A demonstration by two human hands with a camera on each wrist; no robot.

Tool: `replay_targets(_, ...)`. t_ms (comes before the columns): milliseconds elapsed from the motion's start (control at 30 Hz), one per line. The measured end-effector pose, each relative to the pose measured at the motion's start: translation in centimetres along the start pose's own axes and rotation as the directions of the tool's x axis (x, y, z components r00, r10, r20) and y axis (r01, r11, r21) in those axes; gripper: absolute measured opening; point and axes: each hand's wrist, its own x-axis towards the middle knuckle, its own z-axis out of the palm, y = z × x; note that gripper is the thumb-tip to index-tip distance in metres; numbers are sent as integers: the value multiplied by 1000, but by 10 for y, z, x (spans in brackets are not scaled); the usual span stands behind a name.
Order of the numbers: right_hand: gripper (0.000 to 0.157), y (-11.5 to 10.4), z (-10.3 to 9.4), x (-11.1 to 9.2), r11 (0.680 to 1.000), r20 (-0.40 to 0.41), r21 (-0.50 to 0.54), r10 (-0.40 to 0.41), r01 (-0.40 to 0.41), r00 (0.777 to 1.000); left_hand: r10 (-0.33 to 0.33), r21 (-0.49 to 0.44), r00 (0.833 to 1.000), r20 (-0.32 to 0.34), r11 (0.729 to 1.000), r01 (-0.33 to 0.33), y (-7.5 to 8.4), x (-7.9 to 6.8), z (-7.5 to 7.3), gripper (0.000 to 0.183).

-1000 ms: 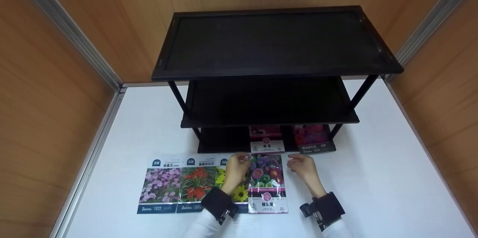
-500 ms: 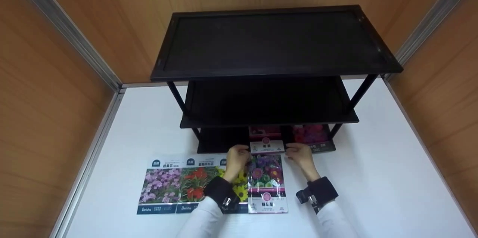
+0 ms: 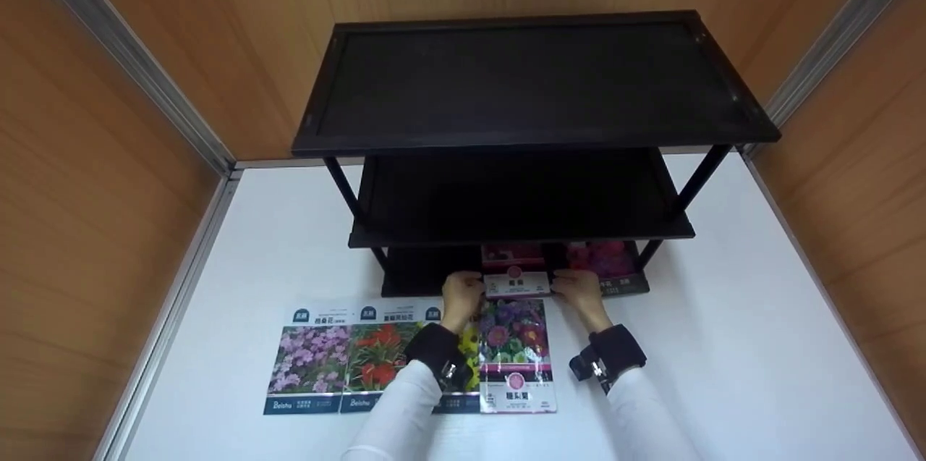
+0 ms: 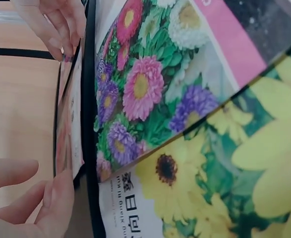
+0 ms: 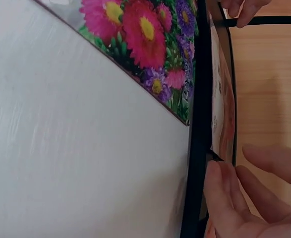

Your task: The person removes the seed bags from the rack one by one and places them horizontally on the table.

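Note:
A flower seed packet (image 3: 516, 284) with a white label end lies on the bottom shelf of a black rack (image 3: 521, 193). My left hand (image 3: 461, 296) is at its left edge, and my right hand (image 3: 579, 290) at its right edge. In the left wrist view, the fingertips of the left hand (image 4: 41, 208) touch the packet's side, with the thumb apart. Loosely bent fingers of the right hand (image 5: 254, 193) meet the opposite edge in the right wrist view. The packet's far part is hidden under the middle shelf.
An aster packet (image 3: 517, 352) lies on the white table (image 3: 723, 374), in front of the rack. Left of it are packets with yellow flowers (image 3: 469, 360), red flowers (image 3: 380, 360) and pink flowers (image 3: 311, 360). Another packet (image 3: 604, 269) lies at the bottom shelf's right. Wooden walls (image 3: 94, 215) enclose the table.
Both hands have moved forward from beside the aster packet to the sides of the packet on the bottom shelf. The right hand has also shifted slightly left. The packets look nearly unmoved.

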Motion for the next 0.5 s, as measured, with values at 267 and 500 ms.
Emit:
replay_targets(267, 29, 16, 1, 11, 991, -41, -77, 110, -113, 993, -73, 16, 997, -40, 997, 74, -206, 84, 63, 29)
replay_targets(500, 37, 90, -11, 38, 996, -33, -56, 71, -73, 997, -179, -33, 984, -22, 984, 178, -176, 74, 61, 34)
